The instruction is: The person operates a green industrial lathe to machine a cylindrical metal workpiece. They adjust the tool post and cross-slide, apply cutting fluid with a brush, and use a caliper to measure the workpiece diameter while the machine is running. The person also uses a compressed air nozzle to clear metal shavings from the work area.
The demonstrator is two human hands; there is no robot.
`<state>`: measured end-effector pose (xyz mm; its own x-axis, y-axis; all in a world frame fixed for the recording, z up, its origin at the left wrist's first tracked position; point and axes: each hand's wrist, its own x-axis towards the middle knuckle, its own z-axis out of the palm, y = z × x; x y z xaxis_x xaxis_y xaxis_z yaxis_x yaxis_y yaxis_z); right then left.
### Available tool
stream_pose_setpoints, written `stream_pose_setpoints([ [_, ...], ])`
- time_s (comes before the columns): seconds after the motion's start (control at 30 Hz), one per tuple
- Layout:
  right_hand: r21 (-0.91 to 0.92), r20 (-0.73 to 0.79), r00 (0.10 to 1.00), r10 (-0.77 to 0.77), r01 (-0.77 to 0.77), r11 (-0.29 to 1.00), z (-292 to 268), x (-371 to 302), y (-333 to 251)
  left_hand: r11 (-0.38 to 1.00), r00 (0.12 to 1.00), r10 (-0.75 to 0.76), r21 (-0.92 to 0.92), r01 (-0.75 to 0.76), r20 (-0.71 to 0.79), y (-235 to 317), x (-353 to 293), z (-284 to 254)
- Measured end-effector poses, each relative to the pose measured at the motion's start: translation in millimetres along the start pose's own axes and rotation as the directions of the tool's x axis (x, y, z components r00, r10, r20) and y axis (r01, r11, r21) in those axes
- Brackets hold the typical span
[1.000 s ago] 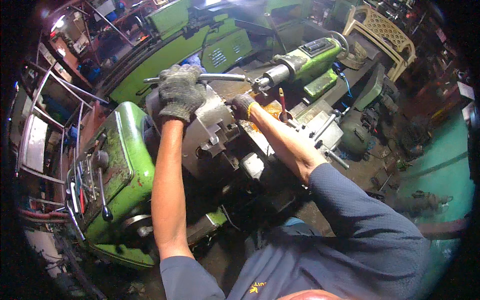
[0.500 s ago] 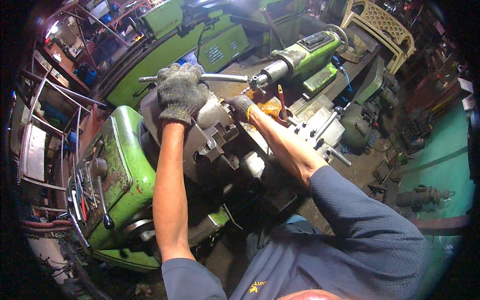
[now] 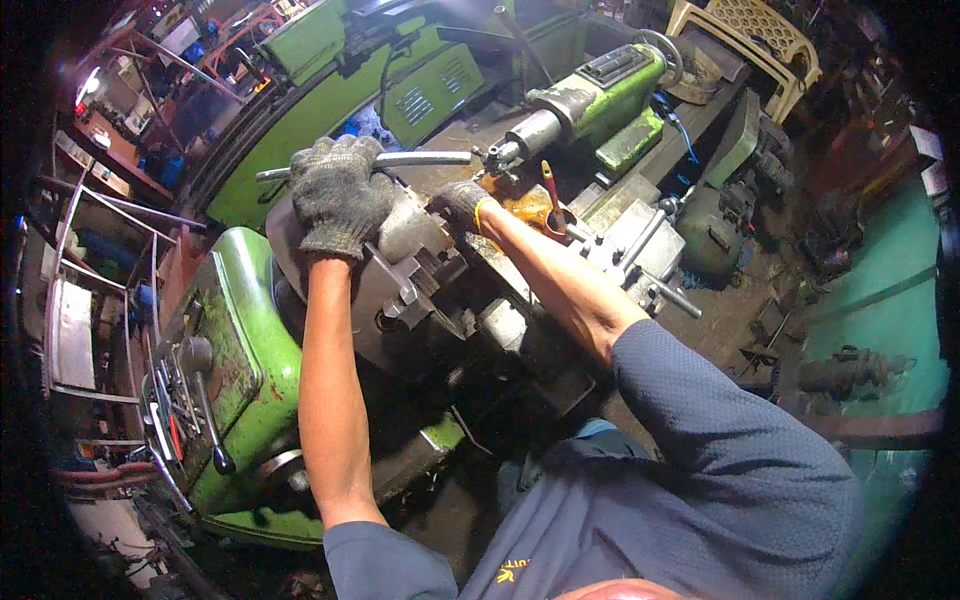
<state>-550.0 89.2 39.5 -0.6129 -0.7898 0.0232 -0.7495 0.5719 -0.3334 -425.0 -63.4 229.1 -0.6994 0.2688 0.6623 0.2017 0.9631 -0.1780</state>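
Observation:
My left hand point(image 3: 342, 198), in a dark grey knit glove, is closed over a long steel bar point(image 3: 425, 158) lying across the top of a lathe chuck point(image 3: 405, 228). The bar sticks out on both sides of the fist. Stepped jaws point(image 3: 425, 280) stand out from the chuck's face. My right hand point(image 3: 460, 204), gloved too with a yellow cuff edge, has its fingers curled in at the front of the chuck. Whatever those fingers hold is hidden. Just beyond it, the tailstock spindle point(image 3: 530, 135) carries a metal fitting point(image 3: 500, 157) at its tip.
The green tailstock point(image 3: 610, 95) sits on the bed at upper right. A red-handled brush point(image 3: 549, 185) stands by the tool post and carriage point(image 3: 630, 245). At left, the green headstock point(image 3: 245, 340) bears a lever point(image 3: 222, 460) and several hand tools point(image 3: 170, 415). A plastic chair point(image 3: 760, 45) is behind.
The view has tilted and shifted slightly. My left hand and the bar sit a little further left, with the bar's left end lower. Both hands keep their places at the chuck.

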Motion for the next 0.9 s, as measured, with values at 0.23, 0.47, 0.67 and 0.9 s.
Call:
stream_pose_setpoints([
  [0.23, -0.150, -0.054, 0.962, 0.267, -0.272, 0.951, 12.4, 18.9, 0.1, 1.000, 1.000, 0.020, -0.013, -0.020, 0.009, -0.2, 3.7, 4.4],
  [0.47, 0.184, -0.209, 0.807, 0.552, -0.522, 0.833, 30.9, 16.1, 4.0, 1.000, 1.000, 0.028, -0.009, -0.028, 0.011, 1.8, 6.9, 5.1],
  [0.67, 0.656, -0.047, 0.745, 0.665, -0.479, 0.583, 56.9, 8.1, -12.3, 1.000, 1.000, 0.016, 0.001, -0.017, 0.019, -2.5, -1.8, 5.7],
  [0.9, 0.804, -0.088, 0.720, 0.689, -0.357, 0.476, 117.0, 38.3, 45.1, 1.000, 1.000, 0.019, 0.014, -0.019, 0.022, 0.4, -0.7, -2.3],
])
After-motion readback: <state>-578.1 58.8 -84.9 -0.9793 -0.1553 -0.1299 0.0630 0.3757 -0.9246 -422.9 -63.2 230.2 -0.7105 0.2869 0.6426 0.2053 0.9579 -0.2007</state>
